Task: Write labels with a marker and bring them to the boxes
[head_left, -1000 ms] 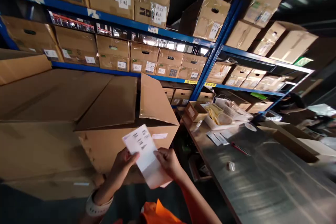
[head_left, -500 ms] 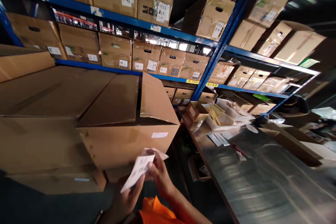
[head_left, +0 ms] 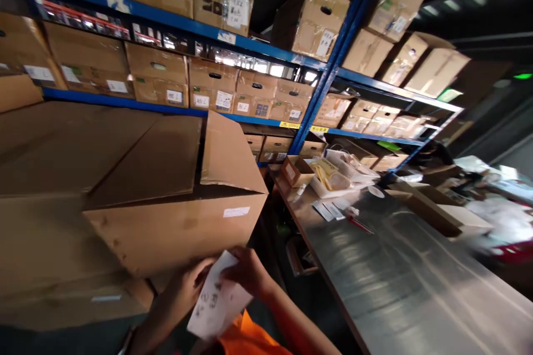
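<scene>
A white sheet of paper (head_left: 219,305) with dark handwriting on it hangs tilted in front of my orange clothing. My right hand (head_left: 249,273) is closed on its upper edge, with the fingers bent over the top. At the sheet's left edge is my left hand (head_left: 192,282), its fingers curled and closed against the paper; the fingertips are partly hidden. Just beyond both hands stands a large cardboard box (head_left: 166,236) with a small white label, one top flap raised.
Another large carton (head_left: 37,233) stands at the left. To the right runs a metal-topped table (head_left: 375,266) bearing a white tray (head_left: 333,191), a small open box (head_left: 295,171) and flat packets (head_left: 327,211). Blue shelving (head_left: 266,50) full of labelled cartons stands behind.
The paper has come lower and nearer to my body, with more of its written face showing. My right hand has turned over its top edge. The view has swung to the right.
</scene>
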Demonstrator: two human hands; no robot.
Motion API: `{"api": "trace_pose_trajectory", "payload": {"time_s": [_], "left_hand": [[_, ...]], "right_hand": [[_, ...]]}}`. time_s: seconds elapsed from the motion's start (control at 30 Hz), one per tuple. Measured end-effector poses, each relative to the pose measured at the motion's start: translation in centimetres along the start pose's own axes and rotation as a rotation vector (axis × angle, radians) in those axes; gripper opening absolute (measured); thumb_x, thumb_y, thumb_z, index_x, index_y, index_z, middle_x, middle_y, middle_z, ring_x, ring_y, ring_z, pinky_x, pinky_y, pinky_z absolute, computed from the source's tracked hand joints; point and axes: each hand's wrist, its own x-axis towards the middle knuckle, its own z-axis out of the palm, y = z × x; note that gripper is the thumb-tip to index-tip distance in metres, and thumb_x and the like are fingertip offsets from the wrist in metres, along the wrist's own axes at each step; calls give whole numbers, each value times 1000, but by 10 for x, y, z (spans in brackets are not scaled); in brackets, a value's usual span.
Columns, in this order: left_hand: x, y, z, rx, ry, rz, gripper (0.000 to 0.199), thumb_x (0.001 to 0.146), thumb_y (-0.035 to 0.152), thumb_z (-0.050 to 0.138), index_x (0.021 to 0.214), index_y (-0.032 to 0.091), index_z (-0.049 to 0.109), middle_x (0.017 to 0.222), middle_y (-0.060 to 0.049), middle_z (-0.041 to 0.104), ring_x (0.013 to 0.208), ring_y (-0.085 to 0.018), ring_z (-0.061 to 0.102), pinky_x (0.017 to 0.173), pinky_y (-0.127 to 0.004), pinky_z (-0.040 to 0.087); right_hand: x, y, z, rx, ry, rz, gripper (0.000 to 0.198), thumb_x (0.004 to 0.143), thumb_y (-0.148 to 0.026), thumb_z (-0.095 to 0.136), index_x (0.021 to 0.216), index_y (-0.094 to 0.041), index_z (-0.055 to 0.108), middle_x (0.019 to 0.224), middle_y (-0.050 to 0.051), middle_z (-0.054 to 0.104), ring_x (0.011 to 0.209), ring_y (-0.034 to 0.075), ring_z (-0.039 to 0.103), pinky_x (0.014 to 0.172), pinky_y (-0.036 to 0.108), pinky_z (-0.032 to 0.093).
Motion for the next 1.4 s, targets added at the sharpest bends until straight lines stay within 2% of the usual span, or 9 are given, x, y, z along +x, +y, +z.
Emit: {"api": "trace_pose_trajectory", "payload": {"time_s": [0.13, 0.27, 0.43, 0.67, 0.8, 1.0, 1.1, 1.3, 1.4], "left_hand": [[12, -9, 15, 201, 150, 193, 24, 89, 21, 48, 90, 23, 71, 77, -2, 74, 66, -16, 71, 61, -19, 56], [17, -18, 27, 337, 215, 344, 29, 97, 26, 41, 98, 19, 69, 77, -4, 73, 64, -17, 71, 57, -22, 56], [14, -24, 21, 292, 190, 335, 28, 92, 17, 43, 89, 21, 70, 66, 1, 68, 57, -14, 68, 53, -19, 54], [5, -15, -2, 2, 119, 91, 20, 85, 20, 60, 101, 24, 70, 97, -2, 77, 84, -15, 74, 75, -15, 57], [13, -2, -2, 45, 221, 86, 32, 86, 13, 50, 107, 22, 72, 100, -3, 77, 86, -15, 74, 78, -17, 57], [26, -7, -7, 220, 343, 38, 33, 82, 9, 44, 94, 20, 73, 86, -3, 77, 73, -16, 74, 69, -19, 59], [29, -13, -6, 248, 343, 47, 29, 83, 11, 45, 87, 20, 73, 77, -3, 76, 65, -15, 72, 61, -19, 57], [37, -15, 8, 256, 305, 107, 31, 88, 18, 46, 65, 21, 66, 58, 0, 67, 51, -13, 64, 51, -20, 51], [38, -19, 16, 261, 321, 73, 27, 86, 16, 47, 68, 20, 66, 59, 0, 68, 51, -13, 65, 49, -19, 49]], "right_hand": [[-13, 24, 0, -371, 276, -96, 3, 75, -14, 72, 77, -14, 74, 71, 3, 71, 63, 13, 63, 59, 21, 45], [-29, 37, 4, -683, 335, -409, 16, 90, -19, 59, 86, -19, 75, 80, 4, 76, 67, 15, 71, 60, 22, 48], [-29, 41, 11, -747, 355, -667, 21, 95, -23, 53, 86, -19, 72, 75, 1, 75, 63, 15, 71, 54, 24, 46], [8, 23, 6, -424, 204, -466, 20, 90, -27, 62, 75, -19, 73, 73, 4, 73, 73, 16, 69, 69, 24, 52], [29, 5, -2, -336, 43, -292, 19, 87, -34, 67, 90, -18, 77, 82, 7, 75, 72, 18, 70, 69, 26, 54], [46, 1, -12, -558, 39, -545, 25, 95, -25, 53, 86, -21, 76, 81, 6, 74, 76, 18, 68, 77, 32, 52], [50, -1, -17, -586, 114, -515, 18, 93, -24, 57, 89, -19, 73, 86, 8, 72, 83, 19, 67, 78, 31, 53], [49, -5, -20, -525, -66, -613, 22, 93, -36, 61, 107, -22, 72, 90, 4, 74, 81, 17, 67, 74, 28, 52], [42, 0, -15, -632, 68, -689, 18, 95, -29, 57, 99, -22, 73, 87, 4, 74, 77, 17, 66, 69, 29, 49]]}}
